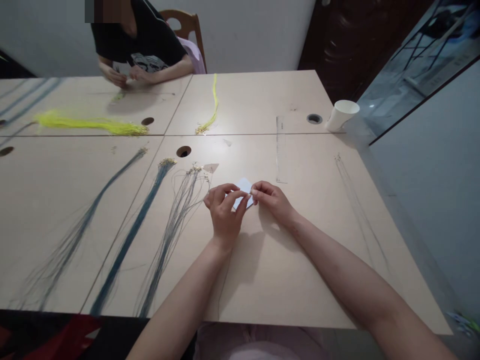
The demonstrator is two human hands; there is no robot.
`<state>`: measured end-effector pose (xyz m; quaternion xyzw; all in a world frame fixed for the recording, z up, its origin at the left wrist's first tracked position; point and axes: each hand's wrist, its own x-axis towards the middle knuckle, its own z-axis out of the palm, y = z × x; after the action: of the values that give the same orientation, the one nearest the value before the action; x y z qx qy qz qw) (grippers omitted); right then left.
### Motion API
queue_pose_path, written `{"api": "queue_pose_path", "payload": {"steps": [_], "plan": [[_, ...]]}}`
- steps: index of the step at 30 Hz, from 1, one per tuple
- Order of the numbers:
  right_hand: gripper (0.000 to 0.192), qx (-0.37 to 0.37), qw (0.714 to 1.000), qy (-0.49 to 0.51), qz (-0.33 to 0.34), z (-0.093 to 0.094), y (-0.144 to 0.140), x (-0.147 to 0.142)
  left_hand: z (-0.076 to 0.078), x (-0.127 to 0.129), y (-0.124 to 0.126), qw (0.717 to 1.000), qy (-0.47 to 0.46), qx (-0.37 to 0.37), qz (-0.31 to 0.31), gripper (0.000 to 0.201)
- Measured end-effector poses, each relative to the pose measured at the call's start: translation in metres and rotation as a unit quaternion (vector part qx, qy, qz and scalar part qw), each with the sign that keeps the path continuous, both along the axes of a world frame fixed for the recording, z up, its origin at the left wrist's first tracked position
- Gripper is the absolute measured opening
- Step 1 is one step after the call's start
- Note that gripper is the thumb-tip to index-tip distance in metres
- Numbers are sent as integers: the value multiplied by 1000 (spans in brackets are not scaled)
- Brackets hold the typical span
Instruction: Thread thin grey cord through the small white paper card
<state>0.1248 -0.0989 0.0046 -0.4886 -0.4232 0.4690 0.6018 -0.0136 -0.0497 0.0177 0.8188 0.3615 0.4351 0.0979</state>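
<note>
My left hand and my right hand meet at the fingertips over the middle of the table. Both are closed in a pinch, thumb against finger. What lies between them is tiny and dark, too small to name. Under the fingers is a small pale card, partly covered by them. A thin line runs from beneath my left forearm to the near table edge. Left of my left hand lies a loose bundle of grey lines with small gold-coloured pieces at its far end.
Dark blue bundles and yellow bundles lie to the left. A clear ruler, a white cup and thin strands are on the right. Across the table sits a person in black, hands together.
</note>
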Motion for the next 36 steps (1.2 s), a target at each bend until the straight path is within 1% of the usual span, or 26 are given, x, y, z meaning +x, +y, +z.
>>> {"api": "queue_pose_path", "payload": {"steps": [19,36], "plan": [[16,-1,1000,5,0,1,0,-1,0,0,-1,1000,-6,-15,-8,5],[12,11,1000,22,4,1,0,0,-2,1,0,1000,-24,4,-17,3]]}}
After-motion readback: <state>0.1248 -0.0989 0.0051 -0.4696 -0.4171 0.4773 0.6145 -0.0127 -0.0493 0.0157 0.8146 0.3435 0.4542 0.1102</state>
